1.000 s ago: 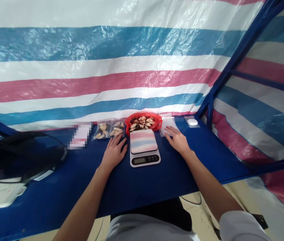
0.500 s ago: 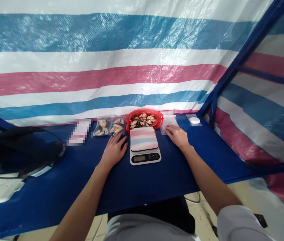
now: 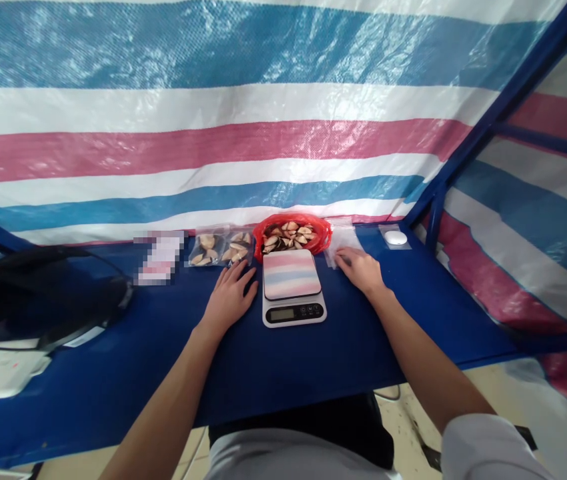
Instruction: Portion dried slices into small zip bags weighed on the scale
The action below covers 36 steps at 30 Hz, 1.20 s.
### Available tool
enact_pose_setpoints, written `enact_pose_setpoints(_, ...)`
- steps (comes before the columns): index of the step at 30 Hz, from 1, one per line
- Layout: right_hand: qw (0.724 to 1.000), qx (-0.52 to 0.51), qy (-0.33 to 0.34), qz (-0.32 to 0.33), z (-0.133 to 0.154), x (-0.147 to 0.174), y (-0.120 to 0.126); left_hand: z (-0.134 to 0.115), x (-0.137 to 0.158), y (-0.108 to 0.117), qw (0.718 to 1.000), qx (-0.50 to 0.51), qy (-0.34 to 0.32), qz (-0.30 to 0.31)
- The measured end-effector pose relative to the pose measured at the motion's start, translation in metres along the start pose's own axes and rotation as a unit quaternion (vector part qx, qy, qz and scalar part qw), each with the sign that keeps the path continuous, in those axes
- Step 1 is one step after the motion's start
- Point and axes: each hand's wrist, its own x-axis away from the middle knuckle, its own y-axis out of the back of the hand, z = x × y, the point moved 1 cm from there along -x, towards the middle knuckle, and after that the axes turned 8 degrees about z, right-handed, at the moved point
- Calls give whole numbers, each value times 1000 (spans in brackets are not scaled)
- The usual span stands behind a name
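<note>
My left hand (image 3: 231, 293) lies on the blue table with fingers spread. Its fingertips are just below two clear bags holding pale, dark-edged slices: the left bag (image 3: 206, 248) and the right bag (image 3: 237, 247). A white kitchen scale (image 3: 293, 287) with a glossy pan stands between my hands. Behind it sits a red plastic bag (image 3: 324, 235), its mouth spread, full of similar dried slices (image 3: 288, 235). My right hand (image 3: 361, 268) rests with loosely bent fingers on the near edge of clear, flat plastic bags (image 3: 343, 235); no grip shows.
A small bag with a round white object (image 3: 395, 238) lies at the back right. On the left are a blurred-out item (image 3: 161, 260), a black bag (image 3: 38, 287) and a white power strip (image 3: 1, 373). A striped sheet (image 3: 213, 147) rises behind the table; a blue frame post (image 3: 488, 133) slants up at right.
The view has shifted slightly, so the scale and bags appear a little further right. My right fingers have moved slightly nearer the lower edge of the clear bags. My left hand stays in place.
</note>
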Motion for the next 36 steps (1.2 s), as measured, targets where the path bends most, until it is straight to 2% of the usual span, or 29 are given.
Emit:
enact_pose_setpoints(7,1000,-10,23,-1,-2,0,-2,1,0,0,1000,2,1,7)
enact_pose_setpoints(13,1000,-13,-7,2,-1,0,2,1,0,-1,1000,-2,-1,12)
enact_pose_setpoints(20,996,-41,-80,-23,-7,1,2,2,0,-2,1000,3,2,4)
enact_pose_setpoints(25,985,-123,-105,-58,-16,-2,-2,2,0,-1,1000,15,2,3)
enact_pose_setpoints(31,960,-252,-67,-98,-18,-5,3,4,1,1,999,34,1,-5)
enact_pose_setpoints(36,933,-337,-90,-94,-17,-7,8,7,0,1,997,81,12,-18)
